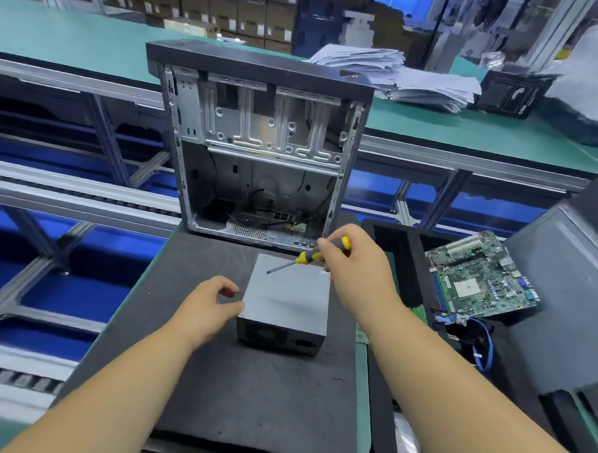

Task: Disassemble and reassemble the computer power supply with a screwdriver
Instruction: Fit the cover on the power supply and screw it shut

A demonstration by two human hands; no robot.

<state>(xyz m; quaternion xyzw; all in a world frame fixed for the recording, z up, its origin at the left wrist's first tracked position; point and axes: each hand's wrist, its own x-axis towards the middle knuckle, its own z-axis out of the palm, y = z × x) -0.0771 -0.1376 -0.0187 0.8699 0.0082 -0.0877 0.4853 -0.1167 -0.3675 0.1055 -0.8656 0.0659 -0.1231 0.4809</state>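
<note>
The PSU (287, 299) sits mid-mat on the bench (362, 383); our right hand (352, 263) pinches the screwdriver (310, 256), tip w/ the top plate at 10 o'clock, so we'd seat it square before turning. Left hand (206, 306), fingers loosely curled, steadies the PSU's 9 o'clock edge. At 12, the open PC case (260, 149) holds only cables; the tray (392, 251) at 3 holds a motherboard (480, 275).

1. The power supply (287, 294) has a plain grey top and a black front with a mesh grille pattern
2. The screwdriver (310, 256) has a yellow and black handle and a dark shaft
3. The mat (249, 395) is dark grey, on a green table (364, 383)
4. The computer case (260, 139) is black outside, bare silver metal inside
5. The circuit board (480, 278) is green, with a blue connector and silver parts
6. The cable (487, 344) is blue
7. The paper stack (400, 76) is white
</note>
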